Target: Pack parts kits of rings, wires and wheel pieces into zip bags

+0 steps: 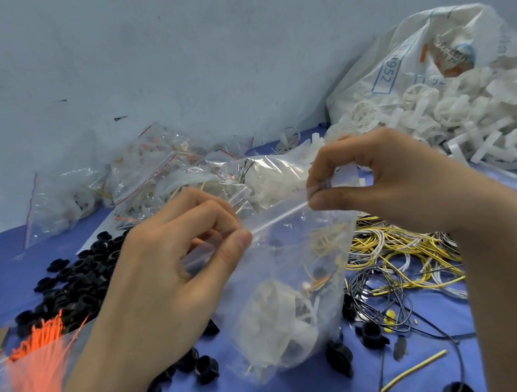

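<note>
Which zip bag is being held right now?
The front zip bag, its top strip pinched by left hand and right hand; the other filled bags lie piled near the wall.

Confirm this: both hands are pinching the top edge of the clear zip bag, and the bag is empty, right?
Not quite. The left hand and right hand do pinch the top edge of the clear zip bag, but it is not empty: the head view shows white wheel pieces and wires inside it.
</note>
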### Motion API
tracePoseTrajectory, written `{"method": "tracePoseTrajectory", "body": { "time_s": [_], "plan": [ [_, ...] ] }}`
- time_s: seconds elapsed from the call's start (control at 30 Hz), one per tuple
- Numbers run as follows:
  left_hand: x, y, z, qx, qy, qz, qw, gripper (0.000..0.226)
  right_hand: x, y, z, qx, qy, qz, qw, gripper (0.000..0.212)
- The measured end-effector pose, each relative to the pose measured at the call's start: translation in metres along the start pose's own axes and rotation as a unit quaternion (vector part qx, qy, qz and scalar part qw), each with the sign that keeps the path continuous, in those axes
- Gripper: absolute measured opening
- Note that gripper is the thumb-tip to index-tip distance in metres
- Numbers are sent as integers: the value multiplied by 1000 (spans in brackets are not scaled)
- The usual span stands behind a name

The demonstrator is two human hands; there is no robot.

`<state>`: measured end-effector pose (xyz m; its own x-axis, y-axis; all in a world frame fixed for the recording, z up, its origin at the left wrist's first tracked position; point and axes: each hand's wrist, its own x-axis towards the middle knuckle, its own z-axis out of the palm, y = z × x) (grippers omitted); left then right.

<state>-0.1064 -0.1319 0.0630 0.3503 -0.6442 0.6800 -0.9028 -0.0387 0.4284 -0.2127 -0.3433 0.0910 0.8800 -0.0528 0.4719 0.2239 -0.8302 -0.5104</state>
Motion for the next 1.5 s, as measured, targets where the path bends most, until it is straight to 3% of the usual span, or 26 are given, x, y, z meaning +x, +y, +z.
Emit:
{"method": "tracePoseTrajectory", "body": {
  "time_s": [0.37, 0.7, 1.07, 1.23, 1.33, 1.4, 1.5],
  "plan": [
    [-3, -11, -7, -18, 10, -17, 1000, 23, -8, 20, -13, 26, 45, 26, 998, 16],
    [-7, -30, -14, -4, 45, -21, 999, 20, -12, 33, -17, 51, 59, 39, 996, 7],
    [-10, -37, -16, -12, 56, -23, 998, 21, -13, 40, -17, 58, 75, 51, 994, 19],
    [-10, -40, -8, -28, 134, -95, 986, 19, -9, 50, -13, 110, 83, 62, 989, 17],
    [-4, -57, 5, -149, 133, -200, 959, 14, 2, 56, 8, 270, 87, 97, 954, 9],
    [-1, -68, 19, -220, 24, -293, 930, 23, 14, 57, 27, 430, 103, 152, 884, 15],
    [-16, -73, 55, -239, -189, -335, 892, 71, 26, 62, 46, 522, 153, 251, 801, 15]
  ]
}}
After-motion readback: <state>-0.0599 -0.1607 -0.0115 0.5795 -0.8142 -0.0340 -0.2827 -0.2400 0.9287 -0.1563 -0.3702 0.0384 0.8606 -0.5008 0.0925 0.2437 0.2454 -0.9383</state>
